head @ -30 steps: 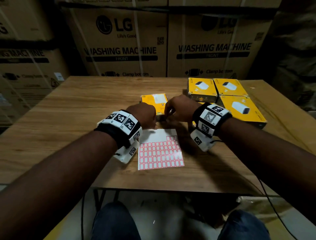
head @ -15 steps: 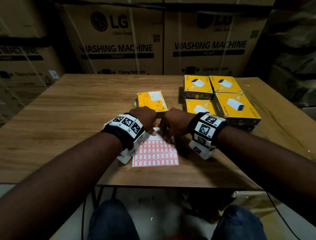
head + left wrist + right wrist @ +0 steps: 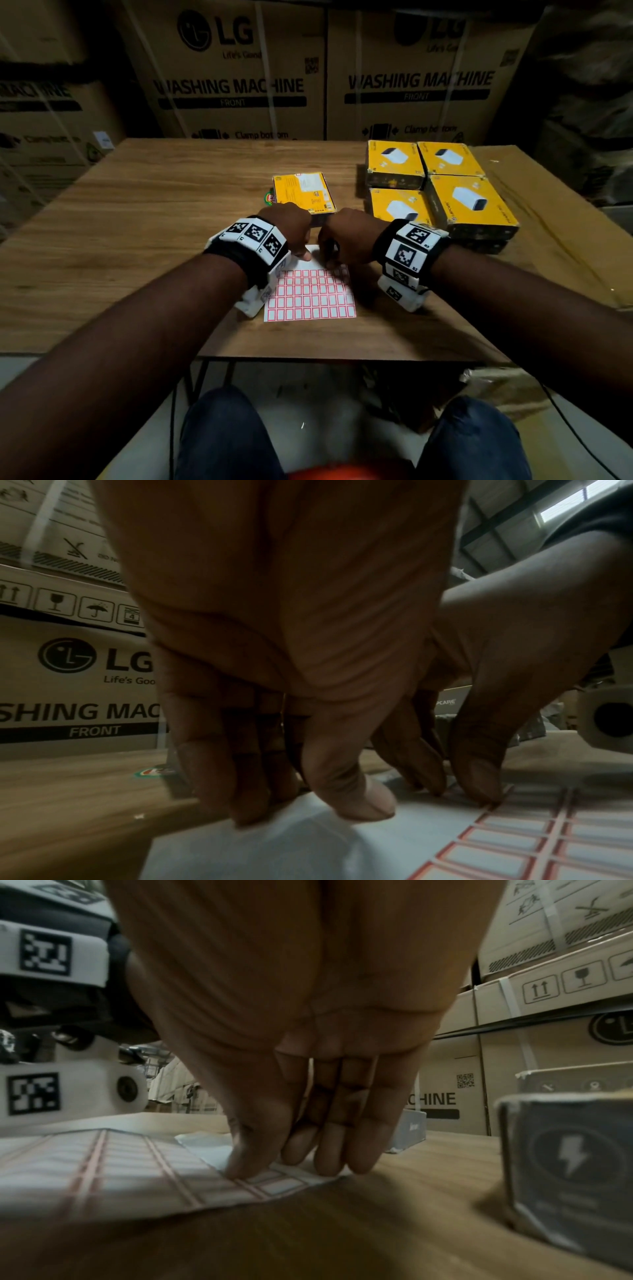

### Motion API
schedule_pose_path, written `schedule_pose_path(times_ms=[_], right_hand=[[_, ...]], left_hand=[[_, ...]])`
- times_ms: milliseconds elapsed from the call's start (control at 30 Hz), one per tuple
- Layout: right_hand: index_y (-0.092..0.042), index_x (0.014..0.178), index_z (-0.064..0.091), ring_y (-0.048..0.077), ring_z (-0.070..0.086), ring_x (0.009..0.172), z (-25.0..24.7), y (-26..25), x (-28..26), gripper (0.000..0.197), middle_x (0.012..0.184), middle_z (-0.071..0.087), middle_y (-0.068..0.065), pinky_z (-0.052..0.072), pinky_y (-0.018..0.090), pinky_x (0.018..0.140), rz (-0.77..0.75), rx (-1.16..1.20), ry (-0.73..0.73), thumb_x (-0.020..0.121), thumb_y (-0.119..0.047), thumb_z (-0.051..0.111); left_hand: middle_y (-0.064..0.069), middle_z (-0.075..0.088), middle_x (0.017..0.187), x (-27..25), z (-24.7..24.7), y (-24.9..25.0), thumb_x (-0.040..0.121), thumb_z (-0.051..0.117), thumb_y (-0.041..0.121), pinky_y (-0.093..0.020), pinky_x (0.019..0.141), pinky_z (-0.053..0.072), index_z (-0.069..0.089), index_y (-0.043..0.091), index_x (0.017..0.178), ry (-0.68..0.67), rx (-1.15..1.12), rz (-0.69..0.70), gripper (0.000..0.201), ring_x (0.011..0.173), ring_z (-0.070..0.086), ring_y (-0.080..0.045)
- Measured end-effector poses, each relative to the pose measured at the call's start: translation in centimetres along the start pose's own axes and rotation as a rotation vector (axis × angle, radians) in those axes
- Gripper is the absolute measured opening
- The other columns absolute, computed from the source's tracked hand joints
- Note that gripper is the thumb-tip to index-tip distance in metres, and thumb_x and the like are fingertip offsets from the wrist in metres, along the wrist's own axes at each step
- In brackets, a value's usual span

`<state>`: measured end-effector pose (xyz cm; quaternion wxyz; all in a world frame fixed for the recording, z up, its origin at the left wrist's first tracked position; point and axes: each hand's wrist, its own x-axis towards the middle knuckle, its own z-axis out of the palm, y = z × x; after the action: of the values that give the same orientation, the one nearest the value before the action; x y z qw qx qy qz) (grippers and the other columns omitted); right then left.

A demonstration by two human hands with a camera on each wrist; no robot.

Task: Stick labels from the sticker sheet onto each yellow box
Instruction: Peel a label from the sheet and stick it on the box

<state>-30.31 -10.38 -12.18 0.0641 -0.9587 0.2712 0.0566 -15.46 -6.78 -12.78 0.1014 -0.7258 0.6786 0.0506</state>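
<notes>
A white sticker sheet point(image 3: 310, 294) with red-framed labels lies on the wooden table point(image 3: 137, 219) in front of me. My left hand point(image 3: 300, 251) presses the sheet's blank far-left part with its fingertips point(image 3: 359, 802). My right hand point(image 3: 331, 261) touches the top row of labels at the far-right corner, with straight fingers point(image 3: 240, 1167) on a label's edge. A lone yellow box point(image 3: 303, 192) lies just beyond both hands. Several more yellow boxes point(image 3: 472, 202) stand grouped at the right. Whether a label is lifted I cannot tell.
Large brown washing machine cartons point(image 3: 233, 75) wall off the table's far side. A small round green sticker point(image 3: 269, 198) lies left of the lone box. A box's dark side point(image 3: 565, 1164) stands close to my right hand. My knees point(image 3: 222, 435) are below the near edge.
Both hands have drawn back from the lone yellow box towards me and come down onto the far edge of the sticker sheet. The boxes have not moved.
</notes>
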Motion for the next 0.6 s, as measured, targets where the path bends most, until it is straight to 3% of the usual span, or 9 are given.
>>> schedule_pose_path(times_ms=[167, 300, 400, 600], right_hand=[[-0.022, 0.098, 0.074, 0.021, 0.063, 0.095, 0.1, -0.3, 0.1, 0.023, 0.102, 0.070, -0.003, 0.037, 0.023, 0.068, -0.027, -0.058, -0.035, 0.079, -0.011, 0.069], [-0.022, 0.098, 0.072, 0.020, 0.065, 0.094, 0.1, -0.1, -0.1, 0.026, 0.100, 0.071, -0.003, 0.048, 0.027, 0.072, -0.027, -0.008, -0.010, 0.077, -0.008, 0.069], [-0.023, 0.102, 0.073, 0.019, 0.065, 0.095, -0.1, 0.1, -0.3, 0.027, 0.102, 0.071, -0.003, 0.053, 0.031, 0.081, -0.033, 0.021, 0.009, 0.079, -0.010, 0.069], [-0.020, 0.105, 0.075, 0.020, 0.066, 0.096, -0.2, 0.9, 0.0, 0.026, 0.104, 0.072, 0.001, 0.048, 0.025, 0.078, -0.031, 0.104, 0.088, 0.082, -0.011, 0.066]], left_hand=[[0.000, 0.070, 0.099, -0.3, 0.1, 0.0, 0.072, 0.082, 0.039, -0.031, 0.076, 0.051, 0.067, 0.020, 0.104, -0.016, -0.048, -0.002, 0.040, 0.093, 0.066, -0.024], [-0.001, 0.069, 0.100, -0.3, 0.1, -0.3, 0.074, 0.081, 0.037, -0.034, 0.084, 0.053, 0.064, 0.019, 0.108, -0.041, -0.092, 0.013, 0.041, 0.097, 0.066, -0.025], [-0.004, 0.068, 0.100, -0.4, 0.1, -0.5, 0.080, 0.077, 0.039, -0.028, 0.075, 0.044, 0.065, 0.016, 0.112, -0.029, -0.085, 0.027, 0.042, 0.098, 0.063, -0.025], [0.003, 0.063, 0.082, -0.6, -0.9, -1.3, 0.080, 0.076, 0.027, -0.023, 0.070, 0.039, 0.064, 0.022, 0.078, 0.028, -0.341, -0.026, 0.014, 0.085, 0.059, -0.015]])
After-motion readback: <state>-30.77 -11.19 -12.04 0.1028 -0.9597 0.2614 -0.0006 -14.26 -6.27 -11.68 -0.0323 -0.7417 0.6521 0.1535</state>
